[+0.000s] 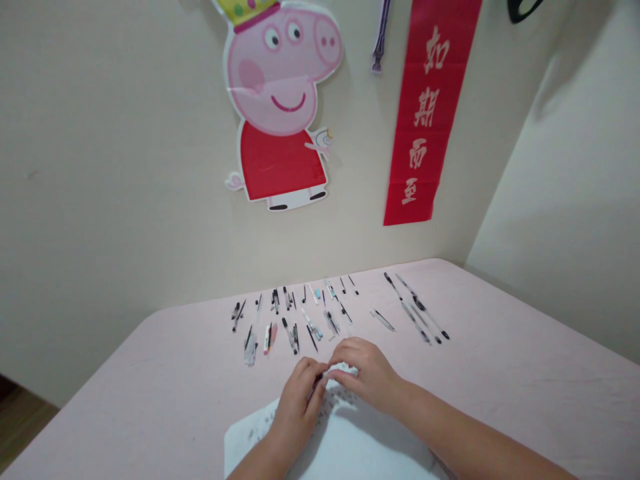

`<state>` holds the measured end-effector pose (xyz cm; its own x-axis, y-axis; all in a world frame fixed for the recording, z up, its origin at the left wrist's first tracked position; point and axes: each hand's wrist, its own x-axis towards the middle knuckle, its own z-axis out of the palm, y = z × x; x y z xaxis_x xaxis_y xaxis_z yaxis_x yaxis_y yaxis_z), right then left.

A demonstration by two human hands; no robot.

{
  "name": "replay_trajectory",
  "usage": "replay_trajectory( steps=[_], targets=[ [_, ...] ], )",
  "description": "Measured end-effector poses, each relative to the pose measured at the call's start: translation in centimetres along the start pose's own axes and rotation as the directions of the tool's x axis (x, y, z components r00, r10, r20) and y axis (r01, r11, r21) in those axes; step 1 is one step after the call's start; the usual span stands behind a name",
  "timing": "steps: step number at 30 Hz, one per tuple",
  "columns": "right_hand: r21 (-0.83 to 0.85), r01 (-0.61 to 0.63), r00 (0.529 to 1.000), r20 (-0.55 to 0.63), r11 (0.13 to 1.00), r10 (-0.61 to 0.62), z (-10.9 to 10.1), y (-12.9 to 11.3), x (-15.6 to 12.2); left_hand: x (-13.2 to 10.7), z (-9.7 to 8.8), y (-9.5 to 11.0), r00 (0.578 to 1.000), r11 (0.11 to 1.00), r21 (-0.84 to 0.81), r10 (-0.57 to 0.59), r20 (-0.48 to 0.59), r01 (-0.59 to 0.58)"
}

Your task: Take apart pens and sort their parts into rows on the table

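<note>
My left hand [299, 405] is closed around a slim dark pen part [318, 379], mostly hidden by the fingers. Thumb and fingers of my right hand [369, 375] pinch at its other end, meeting my left fingertips. Both hands are above a white sheet [370, 443] with small dark printed marks along its far side. Beyond them lie taken-apart pens in two rough rows, among them a black pen cap with barrel parts [290, 335], a white and pink pen piece [267, 339] and a light blue pen piece [313, 325].
Several long pens [420, 313] lie slanted at the right, with a clear and dark pen piece [384, 320] beside them. A pink cloth [165, 393] covers the table. Behind stands a wall with a cartoon pig cutout [283, 160] and a red banner [425, 127].
</note>
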<state>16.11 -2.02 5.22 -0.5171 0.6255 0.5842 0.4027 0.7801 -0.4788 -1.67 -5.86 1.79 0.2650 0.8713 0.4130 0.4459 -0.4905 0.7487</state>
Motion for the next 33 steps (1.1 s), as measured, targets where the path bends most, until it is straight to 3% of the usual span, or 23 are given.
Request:
replay_trajectory(
  steps=[5,9,12,17,25,33],
  targets=[
    [-0.062,-0.071,0.997,-0.025,0.996,0.070,-1.3,1.7,0.4,-0.2,0.0,-0.2,1.000,1.000,0.024,-0.012,-0.006,0.013],
    [-0.283,-0.286,0.958,-0.077,0.916,0.275,-3.0,5.5,0.5,-0.3,0.0,-0.3,1.000,0.999,0.042,-0.019,-0.007,0.019],
    [-0.452,-0.461,0.876,-0.097,0.764,0.472,-4.6,8.3,0.1,-0.3,-0.1,-0.3,1.000,0.998,0.050,-0.022,-0.013,0.023],
    [-0.613,-0.578,0.728,-0.091,0.539,0.679,-6.9,10.8,-0.7,-0.4,0.0,-0.2,0.999,0.999,0.051,-0.019,-0.026,0.020],
    [-0.620,-0.608,0.655,-0.037,0.497,0.755,-6.8,12.1,-1.4,-0.4,0.0,-0.3,0.999,0.998,0.060,-0.023,-0.026,0.025],
    [-0.667,-0.583,0.659,-0.054,0.465,0.750,-6.7,11.7,-1.5,-0.3,-0.1,-0.1,0.999,0.998,0.059,-0.026,-0.029,0.028]
  ],
)
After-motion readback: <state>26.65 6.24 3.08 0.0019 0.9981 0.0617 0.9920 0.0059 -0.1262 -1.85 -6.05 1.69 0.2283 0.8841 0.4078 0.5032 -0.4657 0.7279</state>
